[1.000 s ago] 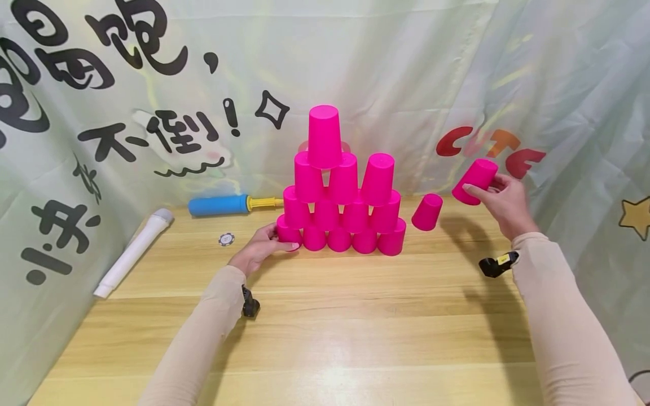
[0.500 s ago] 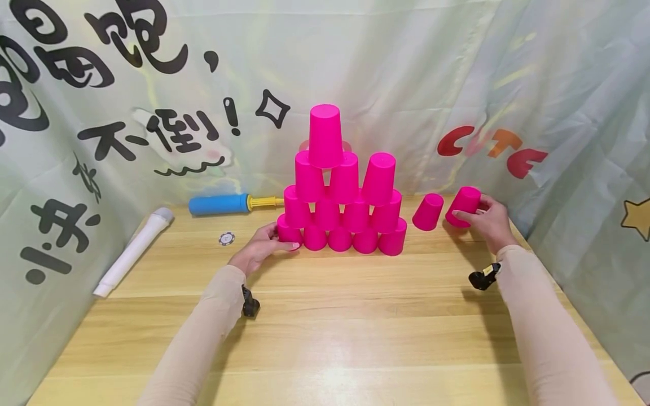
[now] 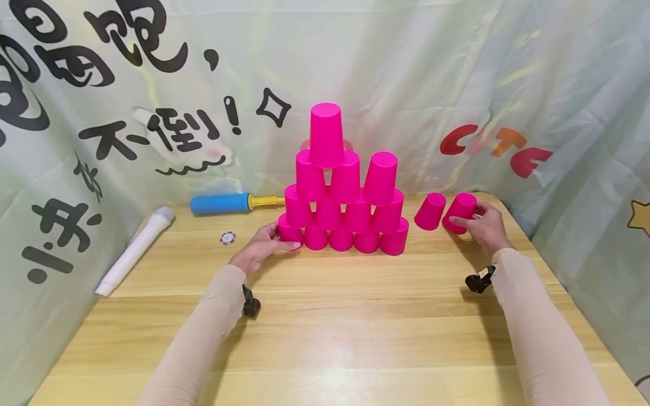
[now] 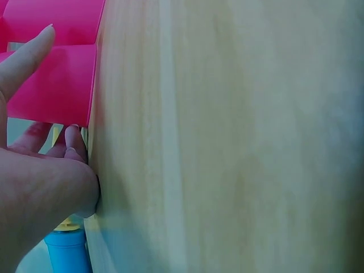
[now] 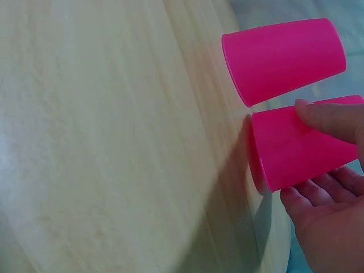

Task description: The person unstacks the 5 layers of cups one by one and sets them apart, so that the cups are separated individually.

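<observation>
Pink cups [image 3: 341, 238], mouth down, form a stepped pyramid with several in the lower rows, three in the third and a single top cup [image 3: 326, 135] over its left pair. My left hand [image 3: 259, 248] holds the bottom row's left-end cup [image 4: 51, 85], thumb in front and fingers along its outer side. To the right of the pyramid stands a separate pink cup [image 3: 430, 212]. Beside it, my right hand [image 3: 486, 226] grips another pink cup [image 5: 310, 145] between thumb and fingers, its rim down at the tabletop; I cannot tell whether it fully touches.
A blue and yellow hand pump [image 3: 220, 203] lies behind, left of the pyramid. A poker chip [image 3: 228, 237] and a white microphone-shaped object [image 3: 134, 251] lie further left. Printed curtains [image 3: 406, 73] enclose the back and sides of the wooden table [image 3: 345, 327].
My right hand has brought its cup down and left, from raised and tilted to upright beside the separate cup. My left hand has stayed at the pyramid's corner.
</observation>
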Demonstrator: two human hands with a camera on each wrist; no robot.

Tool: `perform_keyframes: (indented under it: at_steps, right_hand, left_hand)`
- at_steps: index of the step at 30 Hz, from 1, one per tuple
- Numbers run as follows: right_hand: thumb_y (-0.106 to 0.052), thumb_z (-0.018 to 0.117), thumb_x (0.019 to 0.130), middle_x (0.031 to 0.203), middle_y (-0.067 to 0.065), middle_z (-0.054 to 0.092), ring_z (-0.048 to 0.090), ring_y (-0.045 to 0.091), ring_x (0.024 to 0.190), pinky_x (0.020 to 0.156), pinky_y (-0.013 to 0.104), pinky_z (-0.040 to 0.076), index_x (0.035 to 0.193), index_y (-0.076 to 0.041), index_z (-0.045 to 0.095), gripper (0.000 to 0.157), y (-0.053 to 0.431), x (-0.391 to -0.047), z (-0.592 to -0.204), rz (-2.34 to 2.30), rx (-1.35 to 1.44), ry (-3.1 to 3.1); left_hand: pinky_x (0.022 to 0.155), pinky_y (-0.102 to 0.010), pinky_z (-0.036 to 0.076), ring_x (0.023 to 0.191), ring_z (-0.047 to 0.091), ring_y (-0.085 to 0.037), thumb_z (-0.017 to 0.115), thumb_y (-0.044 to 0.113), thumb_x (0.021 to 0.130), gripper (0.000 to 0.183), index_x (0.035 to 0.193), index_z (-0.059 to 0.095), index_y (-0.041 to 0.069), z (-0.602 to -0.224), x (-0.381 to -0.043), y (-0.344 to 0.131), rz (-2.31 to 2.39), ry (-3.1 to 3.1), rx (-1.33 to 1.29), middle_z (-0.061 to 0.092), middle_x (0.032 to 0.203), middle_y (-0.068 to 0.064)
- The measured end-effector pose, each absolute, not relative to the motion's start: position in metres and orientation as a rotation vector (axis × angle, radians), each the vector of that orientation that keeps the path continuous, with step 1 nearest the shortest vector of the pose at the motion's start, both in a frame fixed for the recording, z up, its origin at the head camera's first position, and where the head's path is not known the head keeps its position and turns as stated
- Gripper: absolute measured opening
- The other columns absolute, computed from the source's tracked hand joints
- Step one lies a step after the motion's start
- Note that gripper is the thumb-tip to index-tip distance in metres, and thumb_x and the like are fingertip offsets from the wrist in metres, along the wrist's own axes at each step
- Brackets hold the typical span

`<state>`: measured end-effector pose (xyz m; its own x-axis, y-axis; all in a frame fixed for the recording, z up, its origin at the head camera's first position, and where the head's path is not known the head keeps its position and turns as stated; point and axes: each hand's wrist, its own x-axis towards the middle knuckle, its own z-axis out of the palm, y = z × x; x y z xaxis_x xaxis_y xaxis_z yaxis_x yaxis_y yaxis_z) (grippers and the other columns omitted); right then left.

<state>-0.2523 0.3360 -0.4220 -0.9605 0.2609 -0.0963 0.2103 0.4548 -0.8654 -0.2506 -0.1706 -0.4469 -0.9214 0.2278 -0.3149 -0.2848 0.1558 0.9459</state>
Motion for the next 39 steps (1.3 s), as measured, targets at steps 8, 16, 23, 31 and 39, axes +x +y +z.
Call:
perform_keyframes:
  at_steps: [8, 16, 23, 31, 39]
  right_hand:
    - [-0.027, 0.073, 0.095, 0.149, 0.028, 0.042, 0.045, 0.042, 0.133, 0.109, 0.045, 0.044, 0.154, 0.005, 0.031, 0.079, 0.335, -0.249, -0.42, 1.565, -0.422, -2.639]
    - [-0.034, 0.074, 0.094, 0.148, 0.023, 0.044, 0.047, 0.036, 0.13, 0.105, 0.031, 0.048, 0.155, 0.002, 0.032, 0.082, 0.337, -0.25, -0.412, 1.549, -0.353, -2.649]
    - [-0.031, 0.072, 0.095, 0.159, 0.027, 0.03, 0.028, 0.04, 0.148, 0.114, 0.03, 0.036, 0.157, 0.004, 0.024, 0.086, 0.338, -0.245, -0.379, 1.609, -0.232, -2.6]
    - [-0.033, 0.073, 0.094, 0.163, 0.018, 0.028, 0.027, 0.031, 0.15, 0.118, 0.031, 0.029, 0.16, -0.003, 0.023, 0.088, 0.338, -0.239, -0.331, 1.523, -0.123, -2.58]
    - [-0.029, 0.077, 0.092, 0.162, 0.004, 0.034, 0.03, 0.02, 0.15, 0.117, 0.023, 0.029, 0.159, -0.016, 0.032, 0.082, 0.314, -0.232, -0.288, 1.533, 0.025, -2.509]
  left_hand:
    - [0.115, -0.047, 0.036, 0.131, 0.049, -0.031, 0.085, 0.012, 0.082, 0.079, 0.151, 0.046, 0.013, -0.446, -0.25, -0.171, 1.805, 2.06, -0.047, 0.054, 0.145, -0.01]
    - [0.115, -0.048, 0.036, 0.131, 0.049, -0.032, 0.084, 0.009, 0.083, 0.079, 0.151, 0.045, 0.012, -0.446, -0.25, -0.171, 1.819, 2.054, -0.055, 0.054, 0.145, -0.011]
    - [0.116, -0.049, 0.034, 0.132, 0.048, -0.032, 0.085, 0.014, 0.083, 0.078, 0.151, 0.046, 0.015, -0.447, -0.251, -0.174, 1.788, 2.082, -0.075, 0.053, 0.145, -0.009]
    - [0.117, -0.049, 0.033, 0.132, 0.048, -0.031, 0.085, 0.014, 0.083, 0.077, 0.15, 0.048, 0.015, -0.446, -0.25, -0.172, 1.786, 2.083, -0.072, 0.053, 0.145, -0.008]
    - [0.116, -0.049, 0.034, 0.131, 0.048, -0.032, 0.085, 0.014, 0.082, 0.077, 0.15, 0.048, 0.014, -0.446, -0.251, -0.171, 1.79, 2.077, -0.068, 0.053, 0.145, -0.009]
